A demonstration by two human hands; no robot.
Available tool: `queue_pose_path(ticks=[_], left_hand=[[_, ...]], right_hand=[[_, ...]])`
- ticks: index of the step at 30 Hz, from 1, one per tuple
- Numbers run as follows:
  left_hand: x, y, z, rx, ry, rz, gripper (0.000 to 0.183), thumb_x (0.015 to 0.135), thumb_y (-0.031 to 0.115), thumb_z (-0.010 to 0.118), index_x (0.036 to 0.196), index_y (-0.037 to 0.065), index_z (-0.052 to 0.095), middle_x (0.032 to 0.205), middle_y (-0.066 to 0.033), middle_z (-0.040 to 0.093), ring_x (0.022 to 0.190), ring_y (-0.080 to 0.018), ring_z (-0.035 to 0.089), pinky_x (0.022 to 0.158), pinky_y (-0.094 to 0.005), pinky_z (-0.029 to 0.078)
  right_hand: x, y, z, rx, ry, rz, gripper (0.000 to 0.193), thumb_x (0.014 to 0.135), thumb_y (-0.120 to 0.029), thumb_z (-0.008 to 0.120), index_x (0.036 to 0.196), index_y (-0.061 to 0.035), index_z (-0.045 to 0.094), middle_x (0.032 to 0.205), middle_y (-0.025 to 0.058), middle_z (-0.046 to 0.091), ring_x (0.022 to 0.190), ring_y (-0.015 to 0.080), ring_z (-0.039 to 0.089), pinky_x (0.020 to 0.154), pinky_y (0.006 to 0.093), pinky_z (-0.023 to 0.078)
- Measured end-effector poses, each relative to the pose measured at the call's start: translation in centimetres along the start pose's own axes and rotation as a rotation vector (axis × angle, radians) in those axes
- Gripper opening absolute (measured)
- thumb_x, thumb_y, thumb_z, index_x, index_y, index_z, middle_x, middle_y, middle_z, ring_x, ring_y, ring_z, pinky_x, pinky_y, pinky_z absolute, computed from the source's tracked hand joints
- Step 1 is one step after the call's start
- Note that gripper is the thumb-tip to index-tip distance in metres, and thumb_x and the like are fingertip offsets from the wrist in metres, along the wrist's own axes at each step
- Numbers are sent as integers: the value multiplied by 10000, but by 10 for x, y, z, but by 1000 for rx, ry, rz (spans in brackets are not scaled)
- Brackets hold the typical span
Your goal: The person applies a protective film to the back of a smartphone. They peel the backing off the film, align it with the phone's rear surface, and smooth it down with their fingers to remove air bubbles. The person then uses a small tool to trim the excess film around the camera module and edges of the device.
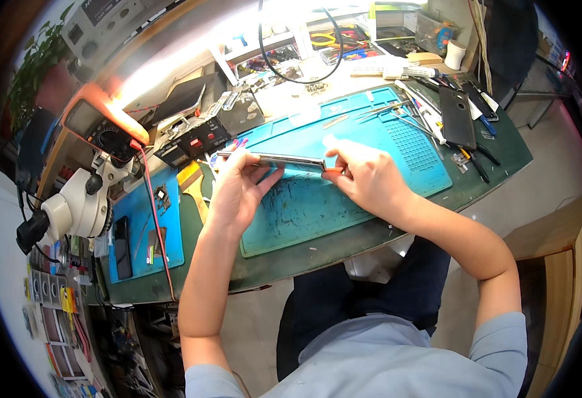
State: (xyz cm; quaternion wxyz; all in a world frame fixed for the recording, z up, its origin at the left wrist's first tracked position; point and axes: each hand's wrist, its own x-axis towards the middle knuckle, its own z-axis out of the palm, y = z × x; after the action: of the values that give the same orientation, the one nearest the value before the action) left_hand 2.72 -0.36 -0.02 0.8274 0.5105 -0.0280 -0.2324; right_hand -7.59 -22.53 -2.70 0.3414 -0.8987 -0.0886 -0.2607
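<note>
Above the blue work mat (291, 229) I hold a smartphone (288, 160) nearly edge-on, its long side running left to right. My left hand (234, 189) grips the phone's left end, thumb and fingers on either side. At the right end, my right hand (370, 174) is closed, pinching a small thin orange piece (333, 170) against the phone's edge. Most of that piece is hidden by my fingers, so its kind cannot be told. The phone's broad faces are hardly visible from here.
Left of the mat lie a wooden-handled brush (193, 189), a black phone (122, 247) and a microscope (78, 204). An orange multimeter (102, 126) trails a red lead. Tweezers (384, 109), pliers (478, 164) and a dark phone cover (457, 118) lie at the right.
</note>
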Motion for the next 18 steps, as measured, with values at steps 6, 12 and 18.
queue_pose_path(ticks=[6, 12, 18], left_hand=[[-11, 9, 17, 135, -61, 121, 295, 962, 179, 618, 1202, 92, 469, 1106, -75, 563, 1084, -233, 587, 965, -440, 546], [-6, 8, 17, -155, -208, 421, 431, 1007, 315, 575, 1346, 68, 475, 1321, -105, 569, 1148, -231, 585, 1062, -502, 448], [-8, 11, 14, -368, -168, 467, 443, 982, 317, 574, 1339, 74, 472, 1169, -113, 594, 1140, -246, 586, 1142, -595, 362]], right_hand=[[22, 7, -13, 381, -159, 239, 165, 888, -189, 721, 855, -28, 705, 766, 54, 676, 676, 178, 618, 623, 317, 475], [42, -3, -12, 1188, -541, 595, 211, 923, -246, 731, 807, -77, 679, 742, -32, 601, 643, 58, 467, 580, 230, 374], [39, -35, 16, 1060, -634, 544, 294, 935, -340, 715, 847, -60, 698, 751, -15, 625, 646, 64, 532, 571, 226, 428]])
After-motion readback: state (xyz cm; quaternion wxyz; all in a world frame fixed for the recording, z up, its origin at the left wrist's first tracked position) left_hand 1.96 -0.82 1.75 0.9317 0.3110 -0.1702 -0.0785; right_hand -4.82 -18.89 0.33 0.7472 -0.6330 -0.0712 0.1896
